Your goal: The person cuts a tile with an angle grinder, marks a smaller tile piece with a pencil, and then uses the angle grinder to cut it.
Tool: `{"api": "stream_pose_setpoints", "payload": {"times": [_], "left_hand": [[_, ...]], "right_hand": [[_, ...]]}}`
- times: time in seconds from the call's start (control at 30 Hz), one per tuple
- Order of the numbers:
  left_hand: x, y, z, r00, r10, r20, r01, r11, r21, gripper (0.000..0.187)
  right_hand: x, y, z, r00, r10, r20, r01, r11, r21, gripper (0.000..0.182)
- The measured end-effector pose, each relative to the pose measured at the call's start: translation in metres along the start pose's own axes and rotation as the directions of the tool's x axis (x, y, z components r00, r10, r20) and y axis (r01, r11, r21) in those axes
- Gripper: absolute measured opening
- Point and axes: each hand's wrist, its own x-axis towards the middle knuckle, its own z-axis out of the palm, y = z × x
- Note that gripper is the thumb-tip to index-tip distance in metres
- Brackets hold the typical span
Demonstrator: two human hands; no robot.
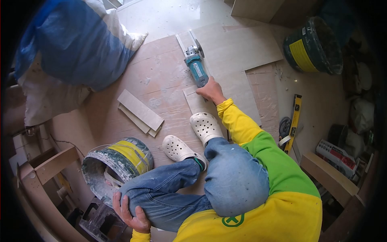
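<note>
My right hand (211, 91) is wrapped around the rear of a teal angle grinder (196, 70), its arm stretched forward. The grinder's dark disc (200, 48) is at the far end, close to a narrow light strip (181, 43) along the tile edge. Under and beside the tool lie large pale tiles (242, 52). My left hand (131, 213) rests on my bent knee with its fingers apart, holding nothing. Near that knee a plaster-smeared bucket (133, 155) with a yellow label lies tipped on its side.
Two cut tile strips (140, 113) lie on the cardboard-covered floor (161, 52). Blue and white sacks (80, 44) stand at the left. A dark bucket (302, 50), a yellow spirit level (293, 123) and a wooden frame piece (328, 177) are at the right.
</note>
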Motion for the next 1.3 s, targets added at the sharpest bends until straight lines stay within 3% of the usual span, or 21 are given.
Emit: {"api": "stream_pose_setpoints", "payload": {"times": [0.23, 0.77, 1.3], "left_hand": [[-0.001, 0.001, 0.0, 1.0, -0.01, 0.0, 0.01, 1.0, 0.012, 0.049], [0.0, 0.0, 0.0, 1.0, 0.007, -0.007, -0.007, 1.0, 0.004, 0.049], [-0.002, -0.001, 0.002, 1.0, -0.004, -0.021, 0.004, 1.0, -0.003, 0.051]], "right_hand": [[-0.033, 0.026, 0.007, 1.0, -0.003, -0.014, 0.003, 1.0, -0.007, 0.075], [-0.003, 0.0, 0.0, 1.0, 0.006, 0.001, -0.006, 1.0, 0.01, 0.073], [-0.039, 0.024, 0.005, 1.0, 0.023, -0.013, -0.023, 1.0, -0.008, 0.072]]}}
